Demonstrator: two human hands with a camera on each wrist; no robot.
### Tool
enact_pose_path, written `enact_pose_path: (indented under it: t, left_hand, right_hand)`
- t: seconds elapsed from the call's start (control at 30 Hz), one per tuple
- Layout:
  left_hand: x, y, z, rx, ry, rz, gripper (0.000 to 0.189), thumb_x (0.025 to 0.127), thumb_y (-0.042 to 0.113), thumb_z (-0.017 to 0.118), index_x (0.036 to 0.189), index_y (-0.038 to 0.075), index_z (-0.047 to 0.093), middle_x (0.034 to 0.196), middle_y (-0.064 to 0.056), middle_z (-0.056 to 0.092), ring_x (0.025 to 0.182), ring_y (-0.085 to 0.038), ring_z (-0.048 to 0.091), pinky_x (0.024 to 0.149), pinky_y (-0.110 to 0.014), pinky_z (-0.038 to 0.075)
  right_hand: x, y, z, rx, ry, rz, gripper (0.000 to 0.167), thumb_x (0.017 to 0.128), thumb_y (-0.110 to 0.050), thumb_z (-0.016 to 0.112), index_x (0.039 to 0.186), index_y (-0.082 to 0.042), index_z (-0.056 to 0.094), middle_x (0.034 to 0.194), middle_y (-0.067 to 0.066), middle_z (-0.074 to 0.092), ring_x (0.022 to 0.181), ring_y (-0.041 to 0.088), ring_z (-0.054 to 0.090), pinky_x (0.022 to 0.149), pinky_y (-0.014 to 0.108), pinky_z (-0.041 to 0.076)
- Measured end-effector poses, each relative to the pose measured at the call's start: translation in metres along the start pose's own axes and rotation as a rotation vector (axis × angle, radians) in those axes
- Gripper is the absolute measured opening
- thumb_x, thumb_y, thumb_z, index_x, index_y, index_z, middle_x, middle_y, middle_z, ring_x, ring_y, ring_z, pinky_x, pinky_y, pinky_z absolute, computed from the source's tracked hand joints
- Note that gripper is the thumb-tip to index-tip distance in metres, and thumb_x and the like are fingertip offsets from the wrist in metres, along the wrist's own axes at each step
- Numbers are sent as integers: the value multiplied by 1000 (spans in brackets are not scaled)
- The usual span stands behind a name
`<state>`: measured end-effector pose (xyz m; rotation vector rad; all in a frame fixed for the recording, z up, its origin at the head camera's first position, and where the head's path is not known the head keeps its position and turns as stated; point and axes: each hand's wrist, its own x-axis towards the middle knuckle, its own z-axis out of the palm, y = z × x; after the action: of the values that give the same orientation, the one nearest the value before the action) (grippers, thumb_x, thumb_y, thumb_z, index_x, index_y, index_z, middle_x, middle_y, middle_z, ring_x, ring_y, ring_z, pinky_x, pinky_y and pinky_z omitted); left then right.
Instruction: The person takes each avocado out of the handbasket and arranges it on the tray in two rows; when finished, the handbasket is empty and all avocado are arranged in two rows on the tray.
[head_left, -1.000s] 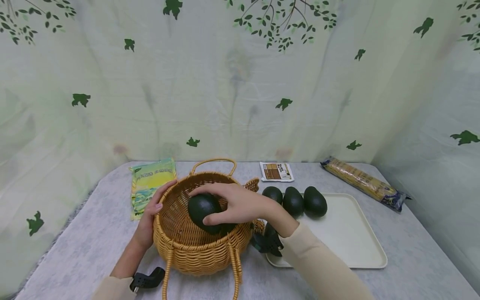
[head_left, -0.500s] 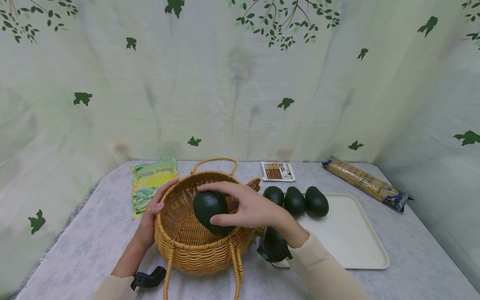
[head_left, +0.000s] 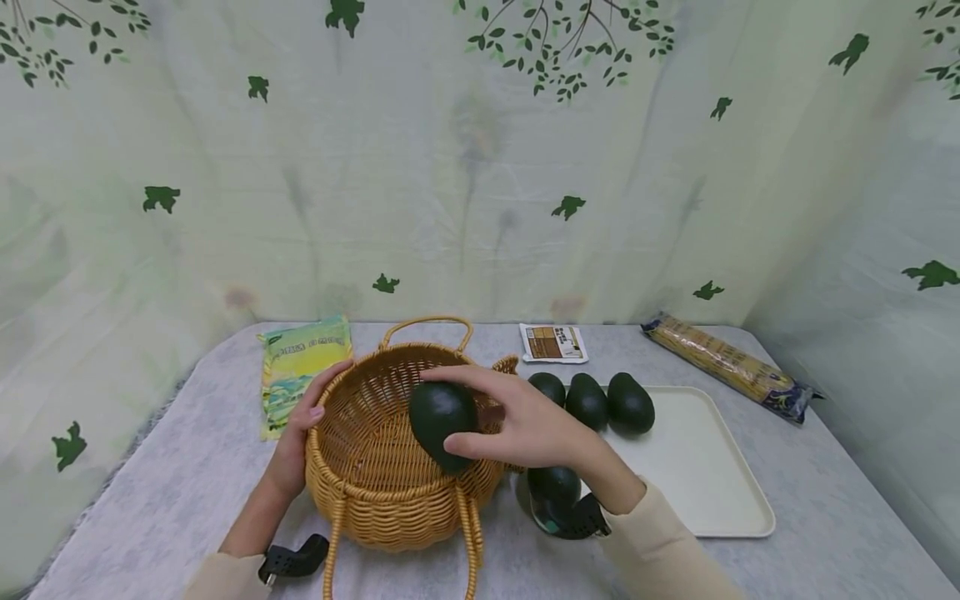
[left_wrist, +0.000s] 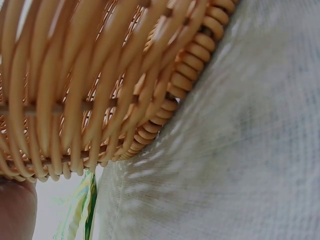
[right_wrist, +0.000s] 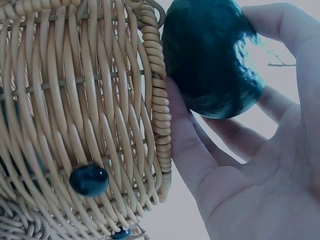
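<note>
My right hand (head_left: 517, 421) holds a dark green avocado (head_left: 442, 423) over the right part of a wicker basket (head_left: 405, 510). In the right wrist view, thumb and fingers stand round the avocado (right_wrist: 212, 55) beside the basket rim (right_wrist: 161, 112). My left hand (head_left: 296, 442) holds the basket's left side, its thumb at the rim; some of its fingers are hidden. Only a bit of that hand (left_wrist: 17, 210) shows in the left wrist view. A dark shape shows through the weave in the right wrist view; I cannot tell what it is.
A white tray (head_left: 697, 467) at the right bears three avocados (head_left: 587, 402) at its back left and another avocado (head_left: 553, 483) near its front left. Behind lie a yellow-green packet (head_left: 303, 367), a small brown-and-white packet (head_left: 553, 343) and a long noodle packet (head_left: 727, 367).
My right hand has moved right with the avocado, from inside the basket toward its right rim. The left hand and the basket have stayed in place.
</note>
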<state>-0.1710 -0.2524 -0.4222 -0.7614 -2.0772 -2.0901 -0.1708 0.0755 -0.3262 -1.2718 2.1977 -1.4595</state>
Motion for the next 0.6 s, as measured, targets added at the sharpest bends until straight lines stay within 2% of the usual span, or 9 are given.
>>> enact_pose_path:
  t: [0.13, 0.27, 0.5, 0.6]
  left_hand:
    - [-1, -1, 0, 9, 6, -9, 61, 104, 21, 22, 164, 8, 23, 158, -2, 35, 144, -18, 38, 108, -25, 40]
    - [-1, -1, 1, 15, 11, -26, 61, 104, 22, 22, 164, 10, 24, 159, -1, 35, 144, -17, 37, 108, -25, 40]
    - [-1, 0, 1, -15, -17, -1, 61, 104, 20, 22, 164, 9, 22, 159, -4, 34, 144, -20, 38, 109, -27, 41]
    - [0, 1, 1, -18, -5, -2, 61, 103, 19, 22, 163, 8, 23, 159, -5, 35, 144, -21, 38, 108, -27, 41]
  right_hand:
    - [-8, -2, 0, 36, 16, 5, 63, 96, -21, 73, 153, -33, 48, 152, -7, 50, 120, 14, 64, 89, 34, 59]
    - [-17, -4, -2, 36, 47, 2, 64, 95, -18, 74, 152, -33, 49, 153, -8, 50, 130, 15, 58, 91, 34, 58]
    - [-34, -4, 0, 0, 93, 5, 64, 93, -20, 76, 151, -29, 51, 151, -7, 53, 129, 15, 58, 87, 34, 59]
    - [-41, -3, -1, -29, 106, 10, 64, 93, -21, 77, 151, -30, 51, 148, -6, 55, 124, 15, 60, 83, 33, 60]
